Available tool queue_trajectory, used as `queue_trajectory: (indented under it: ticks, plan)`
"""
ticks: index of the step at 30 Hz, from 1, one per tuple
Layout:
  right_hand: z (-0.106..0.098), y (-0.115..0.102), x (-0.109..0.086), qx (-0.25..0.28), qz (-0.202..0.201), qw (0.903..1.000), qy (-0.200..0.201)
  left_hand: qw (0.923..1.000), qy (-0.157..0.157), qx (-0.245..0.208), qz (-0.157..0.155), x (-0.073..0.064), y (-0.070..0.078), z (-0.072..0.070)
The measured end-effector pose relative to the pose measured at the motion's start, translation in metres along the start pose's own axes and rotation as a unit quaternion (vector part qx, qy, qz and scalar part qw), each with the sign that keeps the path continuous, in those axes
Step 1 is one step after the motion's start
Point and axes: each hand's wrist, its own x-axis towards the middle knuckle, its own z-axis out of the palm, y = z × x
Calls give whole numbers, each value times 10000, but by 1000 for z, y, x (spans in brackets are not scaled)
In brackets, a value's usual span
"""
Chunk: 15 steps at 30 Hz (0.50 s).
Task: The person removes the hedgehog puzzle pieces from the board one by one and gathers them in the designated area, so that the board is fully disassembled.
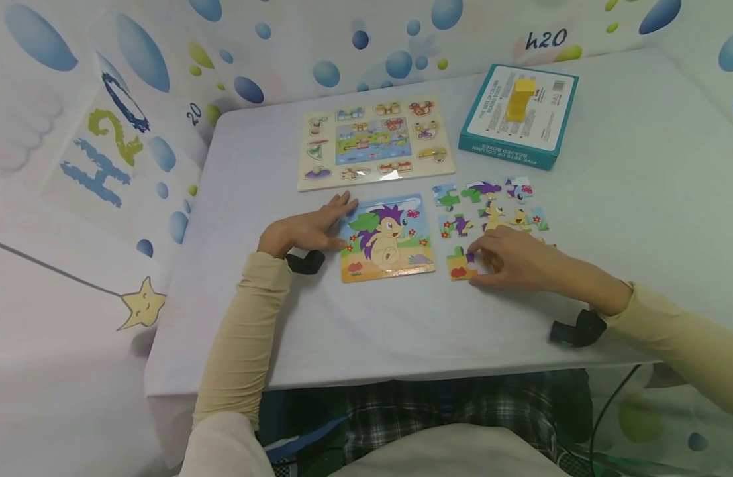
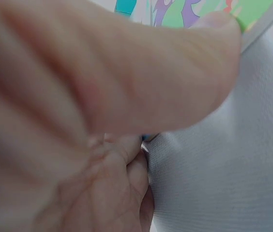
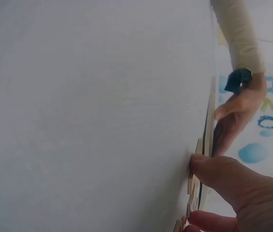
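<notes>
A square hedgehog picture puzzle board [image 1: 396, 255] lies flat on the white-covered table. My left hand [image 1: 309, 228] rests at its left edge, fingers stretched along the upper corner; in the left wrist view the thumb [image 2: 175, 72] touches the board's rim. To the right of the board, my right hand [image 1: 524, 262] pinches a corner puzzle piece [image 1: 458, 270], red and orange with a purple bit, between thumb and index finger. In the right wrist view the thumb [image 3: 219, 171] presses a thin wooden edge. Several loose pieces [image 1: 455, 225] lie just above that hand, partly covered by it.
Behind the board lies a wooden knob puzzle [image 1: 318, 182] with a picture in its middle. A teal box [image 1: 509, 156] stands at the back right with a yellow block [image 1: 520, 101] on top. The table's front edge [image 1: 402, 377] runs close to the person's lap.
</notes>
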Motion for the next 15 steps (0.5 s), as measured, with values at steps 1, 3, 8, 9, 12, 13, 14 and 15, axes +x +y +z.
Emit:
queue_trajectory:
  ticks: [1,3,8,9,12,13,14,15]
  plan:
    - [0,0,0,3,6,10000,-5,10000,-1,-7,23,0,0,0]
    - [0,0,0,25,2,10000,-13,10000,-14,-15,47,0,0,0]
    - [0,0,1,106,23,9999,-50,10000,-36,-4,79,1,-1,1]
    - [0,0,1,104,37,9999,-55,10000,-29,6,75,1,-2,1]
    - [0,1,2,105,74,9999,-62,10000,-8,2,54,0,-1,1]
    - [1,1,2,109,83,9999,-64,10000,-9,-5,37,0,-1,1]
    - [1,1,2,116,95,9999,-65,10000,-16,-11,20,0,-1,0]
    - [1,1,2,123,97,9999,-60,10000,-24,-18,5,-1,0,0]
